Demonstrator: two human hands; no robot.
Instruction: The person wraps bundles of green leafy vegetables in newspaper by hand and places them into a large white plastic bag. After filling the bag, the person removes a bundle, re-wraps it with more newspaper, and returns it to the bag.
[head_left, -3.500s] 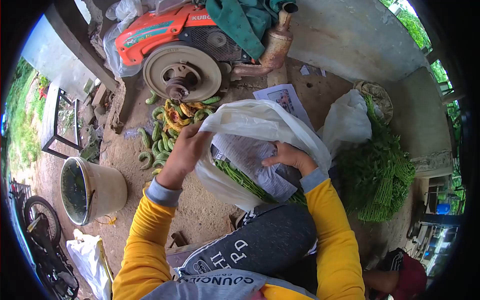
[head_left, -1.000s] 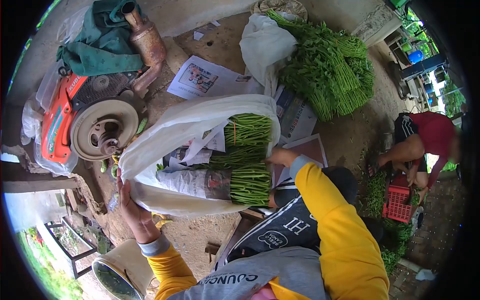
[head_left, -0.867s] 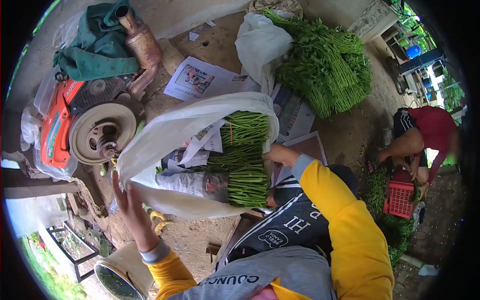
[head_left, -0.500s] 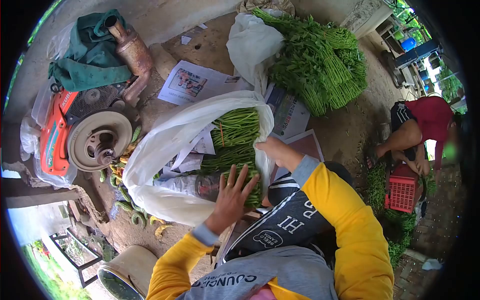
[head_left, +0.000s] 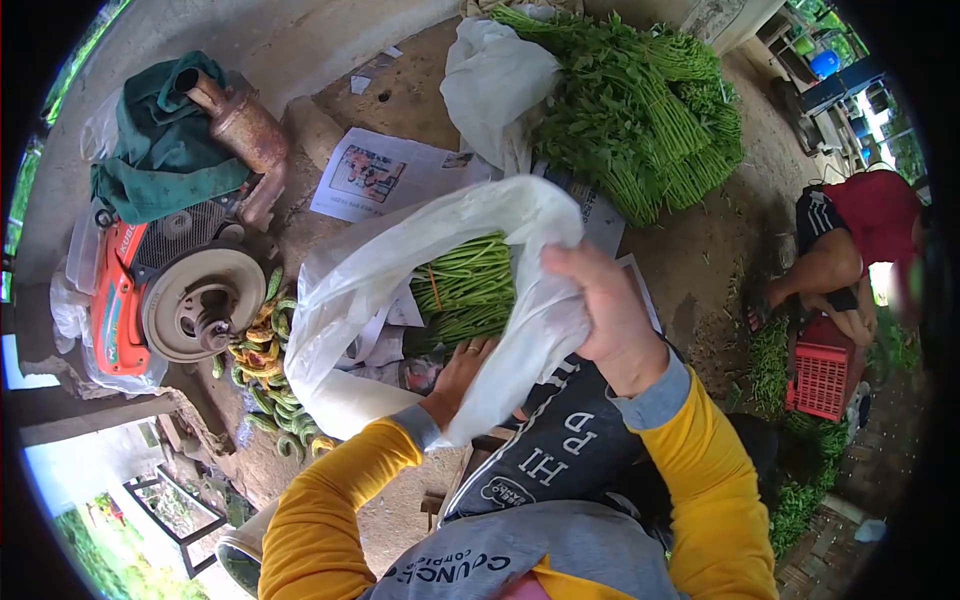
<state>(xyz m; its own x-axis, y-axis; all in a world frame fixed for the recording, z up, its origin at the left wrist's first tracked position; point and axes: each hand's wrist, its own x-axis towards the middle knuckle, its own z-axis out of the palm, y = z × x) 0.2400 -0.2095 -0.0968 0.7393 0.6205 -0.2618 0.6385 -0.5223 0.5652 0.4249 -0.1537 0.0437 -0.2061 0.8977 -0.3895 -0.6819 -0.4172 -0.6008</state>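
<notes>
My right hand point(head_left: 608, 318) is closed on the gathered right rim of a large white plastic bag point(head_left: 345, 285) and holds it up. Inside the bag lie bundled green stems point(head_left: 465, 280), one bundle tied with an orange band, beside folded newspaper point(head_left: 378, 340). My left hand point(head_left: 462, 375) reaches into the bag over its near edge, against the lower stems. Its fingertips are partly hidden and what they grip, if anything, cannot be made out.
A leafy pile of green bundles point(head_left: 650, 120) lies at the back beside another white bag point(head_left: 495, 85). An orange engine point(head_left: 125, 290) stands left, with curved green and yellow vegetables point(head_left: 285, 410) near it. A person point(head_left: 870, 215) crouches right by a red crate point(head_left: 820, 380).
My right hand has lifted the bag's rim up and to the right. My left hand, spread over the stems before, has moved lower inside the bag, now partly covered.
</notes>
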